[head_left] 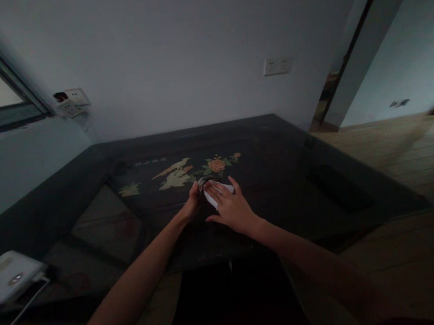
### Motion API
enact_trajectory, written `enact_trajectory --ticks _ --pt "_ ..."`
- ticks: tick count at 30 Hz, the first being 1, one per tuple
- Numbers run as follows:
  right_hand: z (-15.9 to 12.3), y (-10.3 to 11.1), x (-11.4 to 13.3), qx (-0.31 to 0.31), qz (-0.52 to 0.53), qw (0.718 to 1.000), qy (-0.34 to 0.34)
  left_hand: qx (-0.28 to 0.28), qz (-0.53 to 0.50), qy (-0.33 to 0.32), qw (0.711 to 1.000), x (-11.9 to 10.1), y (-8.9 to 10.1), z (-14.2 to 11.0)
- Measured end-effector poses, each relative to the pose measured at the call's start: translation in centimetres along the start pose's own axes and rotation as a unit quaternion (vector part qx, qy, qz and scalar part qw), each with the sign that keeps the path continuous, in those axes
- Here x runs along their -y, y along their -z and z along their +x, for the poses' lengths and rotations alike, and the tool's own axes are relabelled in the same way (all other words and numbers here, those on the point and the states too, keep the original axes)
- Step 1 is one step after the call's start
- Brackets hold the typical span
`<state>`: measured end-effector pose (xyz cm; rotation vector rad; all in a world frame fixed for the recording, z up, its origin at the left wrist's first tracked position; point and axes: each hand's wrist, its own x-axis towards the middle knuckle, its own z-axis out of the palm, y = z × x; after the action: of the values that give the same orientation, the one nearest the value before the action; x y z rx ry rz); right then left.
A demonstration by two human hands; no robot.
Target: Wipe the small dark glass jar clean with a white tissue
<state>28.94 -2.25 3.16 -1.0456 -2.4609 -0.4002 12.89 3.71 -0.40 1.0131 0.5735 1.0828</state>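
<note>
Near the front middle of the dark table, a small round shiny object [201,185], possibly a glass bowl or ashtray, is partly covered by my hands. My left hand [192,202] grips it from the left side, fingers curled against its rim. Over its top lies my right hand [232,207], pressing a white tissue or cloth [211,200] onto the object. The right fingers are mostly stretched over the cloth, with the thumb apart. Dim light and the fingers hide the object's inside.
The dark glossy table [272,155] carries a bird-and-flower picture [176,176]. A dark flat object [338,186] lies on the right. At far left is a white box-shaped device [10,275] with a cable [19,316]. Wall sockets [277,65] sit above the table's back edge.
</note>
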Motion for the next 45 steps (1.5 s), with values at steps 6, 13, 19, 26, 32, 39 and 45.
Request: enact_trajectory --ticks 6,13,19,26,32,39,45 --pt "0.1 0.7 0.2 0.004 -0.003 1.0 -0.031 -0.034 -0.011 -0.006 0.999 -0.1 -0.5 0.0" --pt "0.1 0.0 0.0 -0.017 0.008 1.0 -0.016 -0.06 -0.003 0.016 0.998 -0.1 -0.5 0.0" --pt "-0.1 0.3 0.3 -0.011 -0.004 0.999 -0.038 -0.04 0.012 0.016 0.999 -0.1 -0.7 -0.2" --pt "0.1 0.6 0.9 -0.018 -0.018 0.998 -0.056 -0.031 0.054 -0.034 0.997 0.0 -0.8 0.0" --pt "0.2 0.6 0.2 -0.032 0.055 0.997 -0.042 -0.014 0.082 -0.051 0.995 0.0 -0.6 0.0" --pt "0.0 -0.7 -0.5 -0.077 0.23 0.966 -0.089 -0.025 0.059 -0.043 0.997 -0.6 -1.3 -0.4" --pt "0.3 0.0 0.0 -0.03 0.189 0.981 -0.037 -0.035 0.038 -0.021 0.998 -0.8 -1.4 -0.1"
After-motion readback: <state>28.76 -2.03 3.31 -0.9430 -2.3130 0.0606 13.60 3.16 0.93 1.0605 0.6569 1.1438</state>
